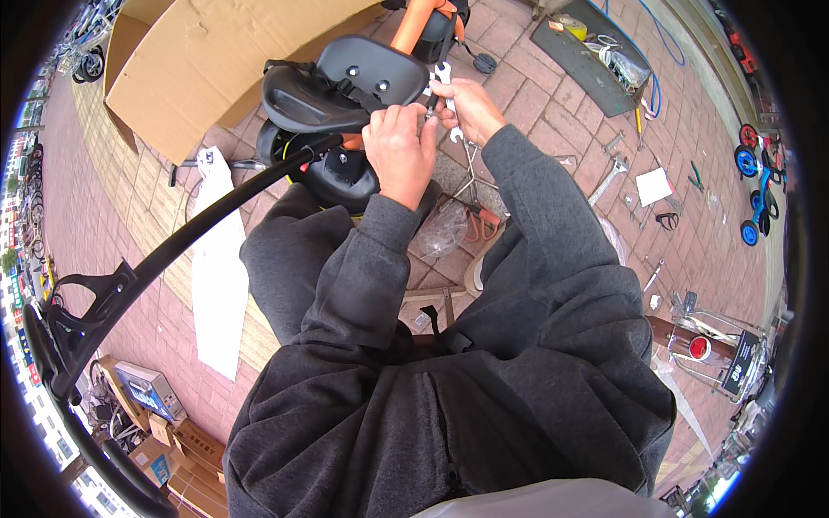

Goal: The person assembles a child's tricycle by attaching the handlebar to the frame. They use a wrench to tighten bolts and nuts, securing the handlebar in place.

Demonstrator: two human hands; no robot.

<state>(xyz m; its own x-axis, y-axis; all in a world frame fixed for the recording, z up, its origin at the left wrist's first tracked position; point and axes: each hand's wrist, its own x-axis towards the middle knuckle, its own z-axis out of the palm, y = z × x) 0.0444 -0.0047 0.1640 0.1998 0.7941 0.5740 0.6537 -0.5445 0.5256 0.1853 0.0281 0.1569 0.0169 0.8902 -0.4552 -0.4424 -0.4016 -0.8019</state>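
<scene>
A black plastic child seat with a strap and two bolt heads sits in front of me, joined to an orange frame tube. Beside the seat's right edge, my right hand is closed round a silver open-ended wrench, whose two jaws show above and below the fingers. My left hand is closed against the same edge, its fingertips close to the right hand's. What they grip is hidden. Below the seat lies a black rounded part. A long curved black handle bar runs out to the lower left.
Behind the seat stands an open cardboard box. On the brick paving at right lie an adjustable wrench, pliers and a white paper. A dark tool tray is farther off. Orange-handled scissors rest between my legs.
</scene>
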